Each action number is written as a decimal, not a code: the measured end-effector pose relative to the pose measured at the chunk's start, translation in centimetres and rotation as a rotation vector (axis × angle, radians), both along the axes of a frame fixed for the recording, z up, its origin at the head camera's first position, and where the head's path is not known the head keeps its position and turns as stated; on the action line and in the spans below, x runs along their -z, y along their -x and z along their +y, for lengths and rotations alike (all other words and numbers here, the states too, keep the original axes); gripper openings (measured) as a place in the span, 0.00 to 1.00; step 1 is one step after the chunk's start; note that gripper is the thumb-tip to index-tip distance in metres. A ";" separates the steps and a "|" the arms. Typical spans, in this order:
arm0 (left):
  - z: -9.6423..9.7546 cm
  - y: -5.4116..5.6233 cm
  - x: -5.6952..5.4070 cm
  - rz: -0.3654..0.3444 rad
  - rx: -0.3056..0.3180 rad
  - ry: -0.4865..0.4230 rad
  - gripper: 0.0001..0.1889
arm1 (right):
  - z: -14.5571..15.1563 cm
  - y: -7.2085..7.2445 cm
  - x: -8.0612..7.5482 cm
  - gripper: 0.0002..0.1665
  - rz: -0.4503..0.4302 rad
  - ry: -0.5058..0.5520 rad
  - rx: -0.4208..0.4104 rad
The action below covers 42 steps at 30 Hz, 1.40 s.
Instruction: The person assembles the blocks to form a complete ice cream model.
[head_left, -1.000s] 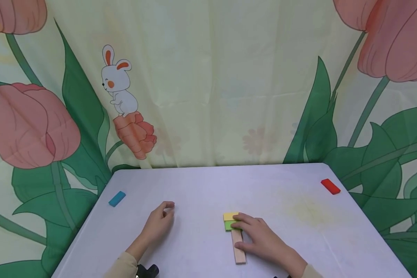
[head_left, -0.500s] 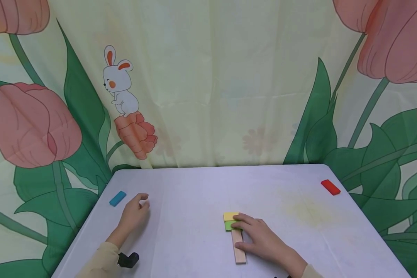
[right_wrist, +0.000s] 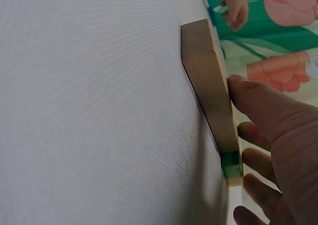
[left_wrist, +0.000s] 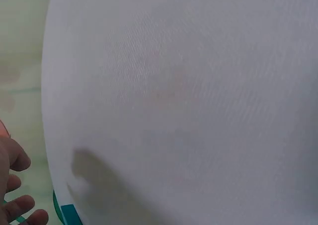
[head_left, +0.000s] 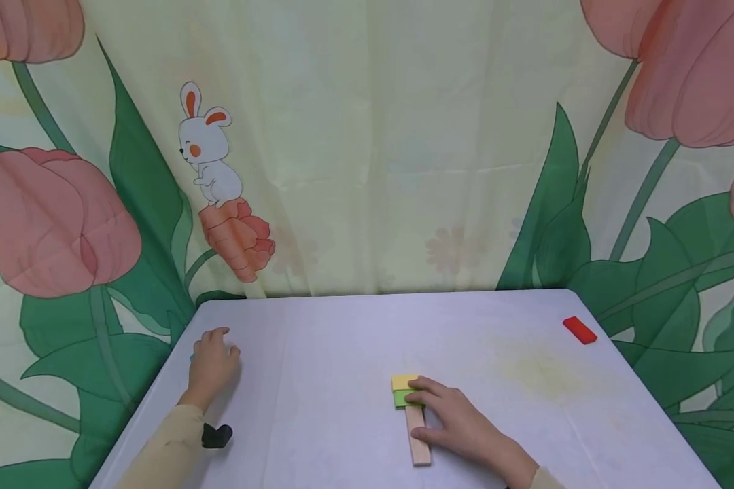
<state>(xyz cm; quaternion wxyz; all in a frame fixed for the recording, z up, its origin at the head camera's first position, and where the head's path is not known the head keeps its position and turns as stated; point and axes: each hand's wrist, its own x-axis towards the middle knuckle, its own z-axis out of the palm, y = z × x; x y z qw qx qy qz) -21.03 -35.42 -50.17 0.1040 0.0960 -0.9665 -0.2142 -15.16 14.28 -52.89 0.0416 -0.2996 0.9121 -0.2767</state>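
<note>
While the left hand (head_left: 213, 365) reaches over the far left part of the table with its fingers bent loosely and clasping nothing, the right hand (head_left: 461, 421) rests by three blocks, fingers relaxed and apart, its thumb on the wooden block (head_left: 418, 441) and its fingertips at the green block (head_left: 400, 399). A yellow block (head_left: 404, 382) lies flush against the green one on the far side, and the wooden block runs from the green one toward the person.

The table (head_left: 318, 353) is pale, with a fine weave visible from the right wrist, rounded far corners and a faint yellowish stain on its right half. The left hand's shadow falls across it. Near the far right corner lies a red block (head_left: 580, 330), well apart from both hands. Behind the table hangs a creamy curtain (head_left: 367, 149), printed with large pink tulips (head_left: 61, 221), green leaves and a white rabbit (head_left: 214, 153).

The blue block (left_wrist: 71, 215) lies on the table just beside the left hand, which hides most of it from the head view; from the left wrist, a gap shows between it and the fingers.
</note>
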 end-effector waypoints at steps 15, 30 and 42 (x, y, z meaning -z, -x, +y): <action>-2.9 -0.3 2.0 0.023 -0.158 -0.005 0.33 | 0.1 -0.1 0.0 0.30 0.037 0.003 -0.010; -3.8 -0.8 2.3 -0.084 -0.121 0.004 0.28 | 0.1 0.0 0.4 0.30 -0.006 0.000 -0.015; -3.3 -0.9 2.6 0.021 -0.173 0.007 0.25 | 0.2 0.0 0.3 0.30 -0.002 0.006 -0.022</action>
